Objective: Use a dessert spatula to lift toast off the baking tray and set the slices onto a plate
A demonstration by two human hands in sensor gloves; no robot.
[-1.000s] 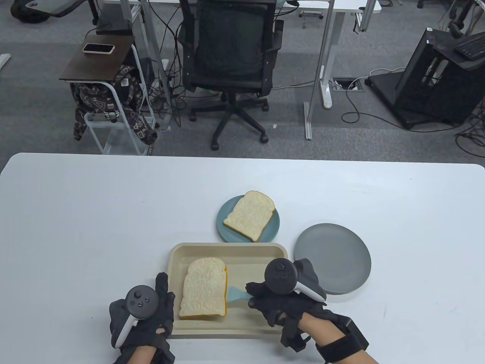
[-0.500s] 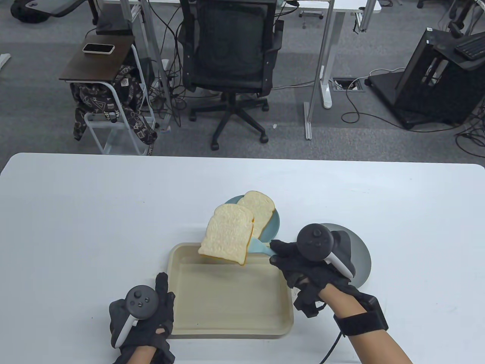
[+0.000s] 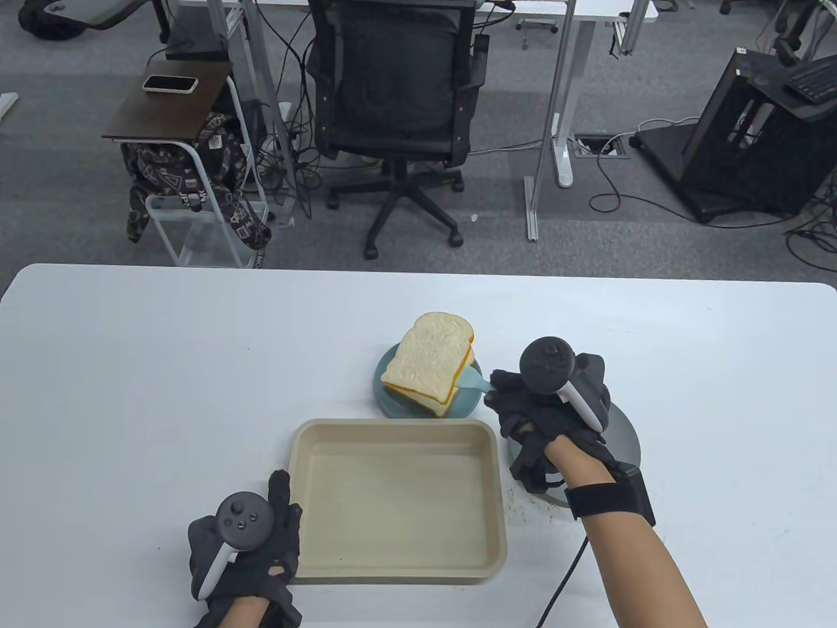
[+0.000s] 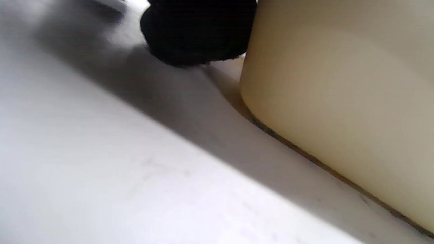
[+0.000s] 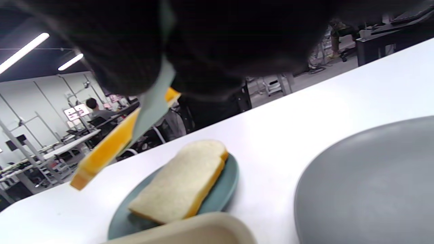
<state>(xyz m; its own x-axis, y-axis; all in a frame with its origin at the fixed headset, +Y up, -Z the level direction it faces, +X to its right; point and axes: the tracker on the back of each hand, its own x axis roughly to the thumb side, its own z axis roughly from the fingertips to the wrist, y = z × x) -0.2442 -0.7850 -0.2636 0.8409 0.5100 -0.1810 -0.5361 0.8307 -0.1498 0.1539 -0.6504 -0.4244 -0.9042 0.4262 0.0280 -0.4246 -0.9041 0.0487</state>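
Toast slice (image 3: 428,356) rides the dessert spatula (image 3: 472,381), held above a second slice (image 5: 179,184) on the teal plate (image 3: 392,402).

Right hand (image 3: 543,409) grips the spatula handle, toast to its left. Left hand (image 3: 245,549) rests with straight fingers against the empty baking tray (image 3: 399,500).

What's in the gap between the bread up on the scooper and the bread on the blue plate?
Nothing but air: the right wrist view shows the lifted slice clear above the plated slice.

black office chair (image 3: 397,85) behind table; phone (image 3: 170,83) on brown side table (image 3: 163,108).
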